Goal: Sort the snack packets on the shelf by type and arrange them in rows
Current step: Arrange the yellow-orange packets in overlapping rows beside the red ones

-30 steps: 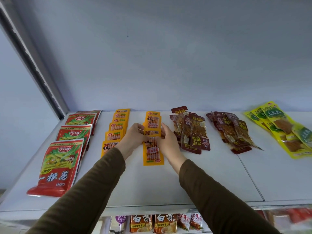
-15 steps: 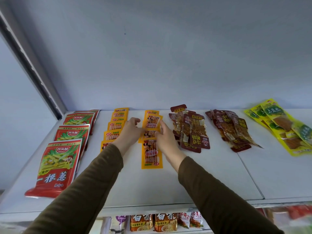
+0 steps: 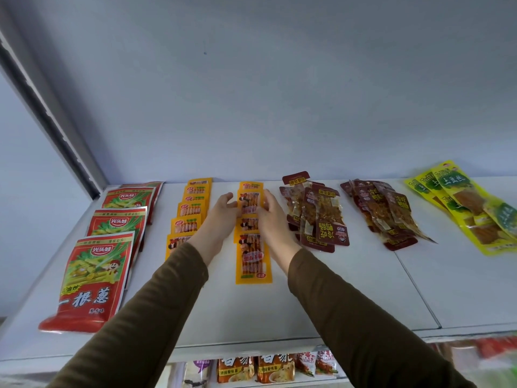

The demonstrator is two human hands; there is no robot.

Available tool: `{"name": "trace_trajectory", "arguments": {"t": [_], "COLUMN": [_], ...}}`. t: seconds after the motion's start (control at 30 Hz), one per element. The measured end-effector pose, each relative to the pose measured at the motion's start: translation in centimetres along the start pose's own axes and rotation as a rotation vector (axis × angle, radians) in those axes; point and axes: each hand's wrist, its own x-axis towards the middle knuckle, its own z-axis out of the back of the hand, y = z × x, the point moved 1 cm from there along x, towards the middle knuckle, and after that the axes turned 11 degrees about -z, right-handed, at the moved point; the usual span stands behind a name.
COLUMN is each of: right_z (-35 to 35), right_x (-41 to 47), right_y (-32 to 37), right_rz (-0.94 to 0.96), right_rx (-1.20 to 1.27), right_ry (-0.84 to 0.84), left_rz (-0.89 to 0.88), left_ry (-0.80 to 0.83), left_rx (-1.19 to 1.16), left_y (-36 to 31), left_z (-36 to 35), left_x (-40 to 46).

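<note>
On the white shelf several rows of snack packets run front to back. My left hand and my right hand flank the middle row of orange packets, and both pinch the sides of one orange packet near the back of that row. A second row of orange packets lies just left of my left hand. Red bags fill the far left. Brown packets lie right of my right hand.
More brown packets and yellow-green packets lie further right. A panel seam crosses the shelf. The wall stands close behind the rows. Below the shelf's front edge a lower shelf holds other packets.
Both hands have moved toward the back of the middle orange row, from its middle packets to one near the far end. The front packet stays flat where it lay.
</note>
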Motion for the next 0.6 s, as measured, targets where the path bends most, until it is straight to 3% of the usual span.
{"name": "trace_trajectory", "arguments": {"t": [0.2,0.43,0.6], "right_z": [0.7,0.8,0.7], "right_x": [-0.8,-1.8,-1.8], "right_y": [-1.4,-1.5,-1.1], "right_rz": [0.019,0.063,-0.012], "right_rx": [-0.029,-0.249,-0.101], "right_ry": [-0.002,0.011,0.046], "left_rz": [0.038,0.048,-0.008], "left_ry": [0.054,0.099,0.126], "left_rx": [0.042,0.176,0.336], "left_y": [0.4,0.9,0.4], "left_z": [0.5,0.8,0.7], "left_x": [-1.0,-1.2,-1.0]}}
